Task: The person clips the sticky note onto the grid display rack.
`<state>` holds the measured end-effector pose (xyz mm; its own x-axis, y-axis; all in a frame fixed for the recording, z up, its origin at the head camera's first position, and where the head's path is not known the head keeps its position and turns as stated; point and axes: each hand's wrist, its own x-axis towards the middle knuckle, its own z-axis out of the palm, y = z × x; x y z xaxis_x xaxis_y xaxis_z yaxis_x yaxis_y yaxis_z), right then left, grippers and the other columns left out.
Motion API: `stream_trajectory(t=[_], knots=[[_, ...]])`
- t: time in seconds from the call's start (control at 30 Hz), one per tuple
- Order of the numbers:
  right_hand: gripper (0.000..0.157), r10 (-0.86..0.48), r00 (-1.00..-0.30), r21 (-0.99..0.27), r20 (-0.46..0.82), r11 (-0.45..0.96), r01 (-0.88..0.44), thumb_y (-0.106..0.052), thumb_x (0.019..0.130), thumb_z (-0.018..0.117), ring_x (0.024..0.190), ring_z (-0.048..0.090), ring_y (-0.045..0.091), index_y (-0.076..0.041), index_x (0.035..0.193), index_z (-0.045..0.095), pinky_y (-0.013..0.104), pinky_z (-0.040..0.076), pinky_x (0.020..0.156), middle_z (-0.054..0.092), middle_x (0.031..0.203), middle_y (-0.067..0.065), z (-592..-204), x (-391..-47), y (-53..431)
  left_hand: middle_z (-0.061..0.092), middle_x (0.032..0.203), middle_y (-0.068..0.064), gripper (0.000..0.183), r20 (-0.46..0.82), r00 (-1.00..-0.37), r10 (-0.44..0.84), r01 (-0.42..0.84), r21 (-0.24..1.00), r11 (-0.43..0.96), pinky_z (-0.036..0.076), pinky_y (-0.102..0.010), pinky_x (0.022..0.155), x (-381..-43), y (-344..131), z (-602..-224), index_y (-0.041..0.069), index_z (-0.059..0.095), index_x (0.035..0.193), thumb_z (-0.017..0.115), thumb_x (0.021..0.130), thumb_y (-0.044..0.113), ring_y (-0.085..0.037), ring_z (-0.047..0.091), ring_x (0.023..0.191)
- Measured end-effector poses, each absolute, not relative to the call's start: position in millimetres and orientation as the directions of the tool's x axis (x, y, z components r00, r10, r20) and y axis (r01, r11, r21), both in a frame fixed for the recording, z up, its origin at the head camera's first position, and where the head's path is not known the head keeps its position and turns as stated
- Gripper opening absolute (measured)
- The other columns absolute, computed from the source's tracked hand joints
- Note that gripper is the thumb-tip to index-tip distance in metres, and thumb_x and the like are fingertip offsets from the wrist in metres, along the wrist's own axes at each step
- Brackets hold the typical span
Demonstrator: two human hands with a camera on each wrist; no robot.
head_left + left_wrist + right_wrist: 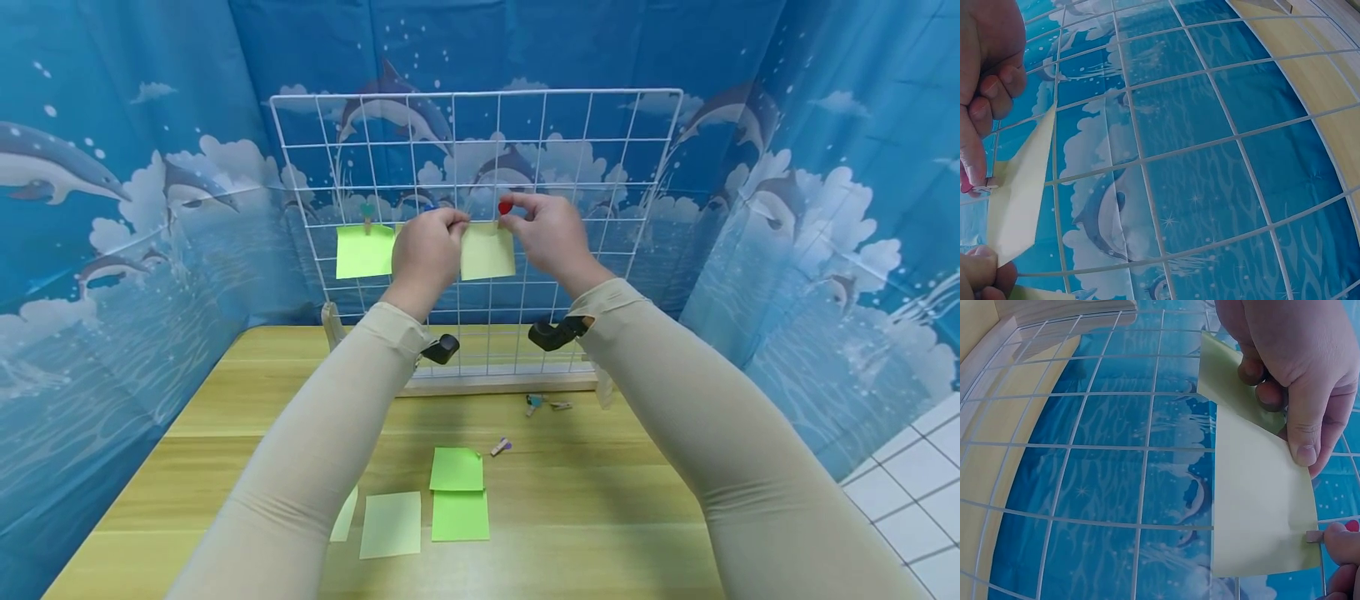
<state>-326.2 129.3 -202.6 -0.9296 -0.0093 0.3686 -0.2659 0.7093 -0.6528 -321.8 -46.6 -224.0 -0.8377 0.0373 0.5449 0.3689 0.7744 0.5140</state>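
My left hand [429, 252] pinches the upper left corner of a pale yellow sticky note [487, 252] held against a white wire grid [521, 187]. At the note's top right edge, my right hand [553, 235] pinches a small clothespin with a red heart [506, 207]. The clothespin's wooden tip [1314, 537] overlaps the note's edge in the right wrist view. Left of these, a bright green note [364, 252] hangs from a clothespin with a green heart [367, 212]. Another yellowish note [1225, 374] hangs behind my left hand, mostly hidden in the head view.
On the wooden table [247, 400] lie two overlapping green notes [460, 515] and a pale yellow note [390, 525]. Another pale note [344, 515] is partly covered by my left sleeve. Loose clothespins [501, 447] lie near the grid's white base [502, 382]. A dolphin-print curtain surrounds the table.
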Motion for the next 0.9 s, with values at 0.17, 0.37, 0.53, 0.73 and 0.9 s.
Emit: stream_trajectory(t=[0.17,0.37,0.53,0.73,0.9], knots=[[0.04,-0.011,-0.935,-0.681,0.355,0.682,-0.267,-0.034,0.107,0.063,0.051,0.037,0.019,-0.033,0.147,0.064,0.028,0.035,0.049,0.059,0.091,0.008,-203.2,-326.0,130.1,0.078,0.121,-0.002,0.028,0.542,-0.839,0.042,0.37,0.514,0.773,0.059,-0.032,0.081,-322.4,-48.3,-223.8,0.019,0.078,0.126,0.059,0.109,0.031,-0.019,0.072,0.098],[0.041,-0.023,-0.931,-0.679,0.365,0.678,-0.282,-0.033,0.106,0.065,0.05,0.036,0.019,-0.033,0.148,0.063,0.028,0.034,0.048,0.055,0.085,0.009,-206.0,-327.5,131.3,0.078,0.119,-0.001,0.028,0.526,-0.848,0.057,0.372,0.515,0.772,0.058,-0.035,0.084,-320.1,-49.8,-221.6,0.019,0.078,0.125,0.058,0.11,0.032,-0.02,0.071,0.101],[0.042,-0.02,-0.93,-0.677,0.366,0.681,-0.281,-0.033,0.107,0.064,0.052,0.038,0.02,-0.033,0.148,0.062,0.028,0.035,0.049,0.054,0.083,0.01,-206.2,-327.9,131.6,0.078,0.118,-0.002,0.028,0.53,-0.845,0.076,0.382,0.496,0.78,0.058,-0.036,0.084,-318.5,-50.3,-220.1,0.019,0.078,0.125,0.059,0.109,0.031,-0.022,0.071,0.102],[0.043,-0.027,-0.932,-0.669,0.362,0.689,-0.28,-0.035,0.107,0.064,0.051,0.038,0.02,-0.033,0.149,0.061,0.028,0.035,0.048,0.053,0.081,0.01,-205.6,-327.2,132.8,0.079,0.119,-0.002,0.028,0.533,-0.842,0.085,0.382,0.477,0.792,0.058,-0.037,0.083,-318.5,-50.5,-219.4,0.02,0.077,0.126,0.059,0.109,0.031,-0.022,0.072,0.1],[0.043,-0.035,-0.932,-0.664,0.36,0.692,-0.282,-0.035,0.107,0.063,0.05,0.037,0.019,-0.033,0.15,0.06,0.028,0.035,0.048,0.055,0.084,0.01,-204.4,-326.8,133.6,0.079,0.12,-0.001,0.028,0.529,-0.844,0.09,0.384,0.48,0.789,0.057,-0.035,0.078,-318.3,-51.3,-219.0,0.02,0.077,0.128,0.059,0.109,0.032,-0.02,0.071,0.096]])
